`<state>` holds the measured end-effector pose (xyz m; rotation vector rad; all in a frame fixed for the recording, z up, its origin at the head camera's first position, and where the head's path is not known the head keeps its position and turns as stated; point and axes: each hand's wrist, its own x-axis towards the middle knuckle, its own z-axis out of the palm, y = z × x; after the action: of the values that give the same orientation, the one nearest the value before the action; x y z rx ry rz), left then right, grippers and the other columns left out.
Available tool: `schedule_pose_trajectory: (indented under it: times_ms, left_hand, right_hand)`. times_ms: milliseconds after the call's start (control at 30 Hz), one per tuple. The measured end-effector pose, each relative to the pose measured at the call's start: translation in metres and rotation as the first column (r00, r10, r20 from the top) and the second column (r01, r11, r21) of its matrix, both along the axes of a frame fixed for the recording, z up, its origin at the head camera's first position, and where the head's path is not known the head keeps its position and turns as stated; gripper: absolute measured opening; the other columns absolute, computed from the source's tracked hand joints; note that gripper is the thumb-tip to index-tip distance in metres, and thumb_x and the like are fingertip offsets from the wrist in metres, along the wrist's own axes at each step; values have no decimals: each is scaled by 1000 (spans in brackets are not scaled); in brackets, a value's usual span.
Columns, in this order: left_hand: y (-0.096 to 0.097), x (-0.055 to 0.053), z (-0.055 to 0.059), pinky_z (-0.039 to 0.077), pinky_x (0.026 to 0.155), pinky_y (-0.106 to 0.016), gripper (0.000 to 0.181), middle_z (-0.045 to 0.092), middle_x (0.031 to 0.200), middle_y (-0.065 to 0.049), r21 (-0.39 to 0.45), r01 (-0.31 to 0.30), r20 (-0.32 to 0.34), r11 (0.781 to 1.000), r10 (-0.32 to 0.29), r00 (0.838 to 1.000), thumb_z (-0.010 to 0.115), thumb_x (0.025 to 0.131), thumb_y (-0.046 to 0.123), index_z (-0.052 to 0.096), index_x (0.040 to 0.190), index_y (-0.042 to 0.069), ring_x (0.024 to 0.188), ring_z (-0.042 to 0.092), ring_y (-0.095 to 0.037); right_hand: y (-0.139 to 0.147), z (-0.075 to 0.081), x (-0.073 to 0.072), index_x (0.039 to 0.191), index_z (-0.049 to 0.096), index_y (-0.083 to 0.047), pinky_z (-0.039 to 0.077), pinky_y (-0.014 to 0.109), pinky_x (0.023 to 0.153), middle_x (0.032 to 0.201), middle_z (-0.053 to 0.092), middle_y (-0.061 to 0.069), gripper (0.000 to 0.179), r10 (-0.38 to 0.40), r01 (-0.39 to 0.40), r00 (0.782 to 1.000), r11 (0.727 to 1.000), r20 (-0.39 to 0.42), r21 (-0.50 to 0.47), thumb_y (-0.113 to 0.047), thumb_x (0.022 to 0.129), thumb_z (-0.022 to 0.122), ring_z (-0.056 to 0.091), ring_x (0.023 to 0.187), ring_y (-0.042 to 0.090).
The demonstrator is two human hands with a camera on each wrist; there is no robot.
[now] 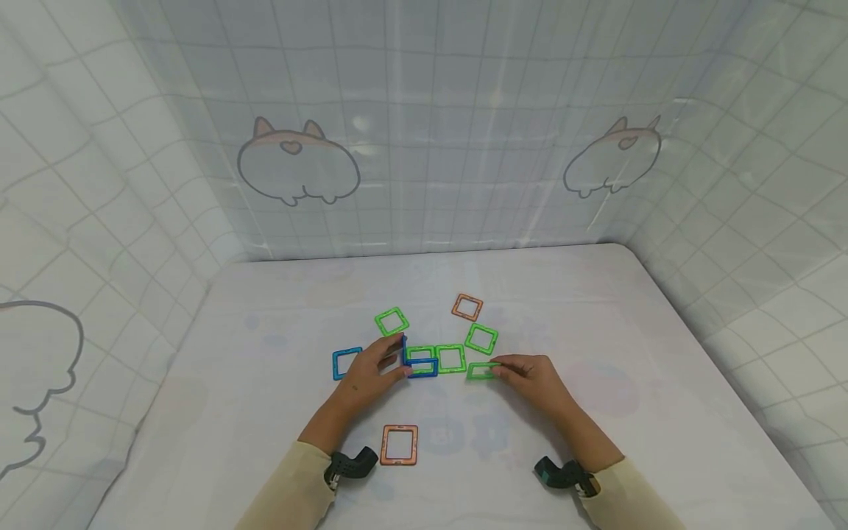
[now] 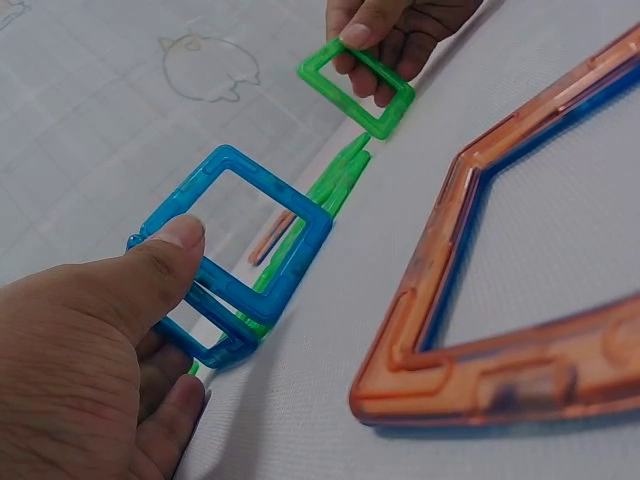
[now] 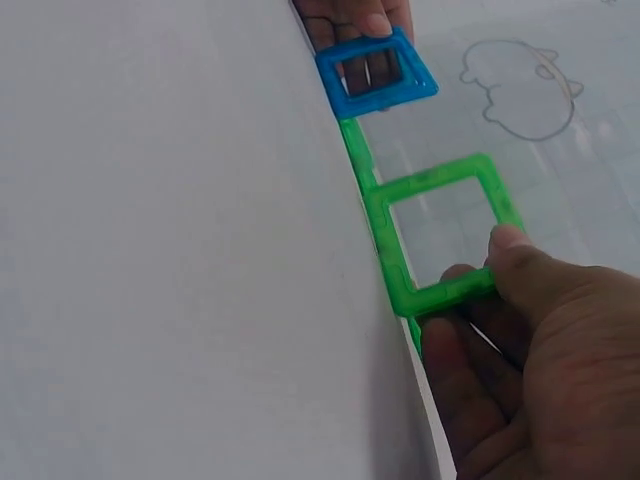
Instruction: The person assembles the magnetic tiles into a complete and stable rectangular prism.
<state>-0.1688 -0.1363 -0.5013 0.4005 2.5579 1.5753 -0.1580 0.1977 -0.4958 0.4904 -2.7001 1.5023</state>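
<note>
My left hand (image 1: pixel 371 375) holds two blue square frame tiles that meet at an angle, with the thumb against one blue tile (image 2: pixel 265 180). These blue tiles stand upright on the left of two green square tiles lying edge to edge, the nearer-to-right one being a flat green tile (image 1: pixel 450 347). Between thumb and fingers, my right hand (image 1: pixel 539 379) pinches another green tile (image 3: pixel 435 176) by its side. That tile is raised on edge, just right of the flat green pair. Whether its lower edge touches the table cannot be told.
Around the hands lie a loose green tile (image 1: pixel 386 313), a second loose green tile (image 1: pixel 470 336), an orange tile (image 1: pixel 470 298) at the back, a blue tile (image 1: pixel 335 366) left of my left hand, and a near orange tile (image 1: pixel 399 462). A tile-patterned curtain (image 1: pixel 450 147) rises behind the white table (image 1: pixel 662 442).
</note>
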Motion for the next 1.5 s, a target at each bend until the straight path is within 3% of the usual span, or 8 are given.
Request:
schedule_pose_trajectory:
  times_ms: [333, 600, 1000, 1267, 1500]
  left_hand:
    - [-3, -1, -3, 44, 108, -26, 73, 44, 153, 1, -26, -7, 24, 1000, 8, 1000, 76, 90, 29, 40, 152, 14, 140, 45, -17]
    - [-3, -3, -5, 43, 109, -26, 74, 43, 154, 3, -22, -7, 35, 1000, 7, 999, 76, 90, 30, 39, 153, 15, 141, 44, -16]
    - [-1, -3, -3, 44, 108, -26, 73, 44, 153, 2, -29, -9, 33, 1000, 10, 999, 76, 90, 30, 40, 153, 16, 140, 44, -16]
    - [1, -2, -2, 44, 108, -27, 73, 44, 153, 3, -36, -20, 36, 999, 22, 999, 76, 90, 31, 41, 152, 19, 140, 45, -16]
    - [2, -1, -1, 44, 109, -28, 73, 44, 153, 2, -35, -22, 41, 999, 23, 999, 75, 90, 30, 40, 152, 19, 140, 45, -17]
  right_hand:
    - [-12, -3, -1, 102, 79, -12, 60, 26, 78, 99, 77, 0, 14, -2, 3, 989, 1000, -150, 2, -14, 88, 76, 73, 95, 16]
    - [-18, -4, -6, 100, 79, -9, 60, 24, 72, 96, 77, 1, 14, 24, -24, 981, 1000, -195, 2, -16, 89, 75, 72, 89, 9]
    - [-30, -4, -6, 101, 80, -12, 58, 22, 66, 94, 77, -3, 13, 9, -8, 988, 1000, -152, 8, -18, 89, 75, 69, 80, 3]
    - [-37, -3, -6, 102, 79, -9, 55, 21, 62, 92, 77, -2, 16, 39, -40, 991, 999, -128, -1, -18, 90, 74, 65, 73, 2]
    - [-41, -3, -8, 104, 79, -10, 57, 21, 64, 94, 77, -2, 17, 34, -34, 995, 999, -89, 6, -20, 91, 74, 67, 77, 2]
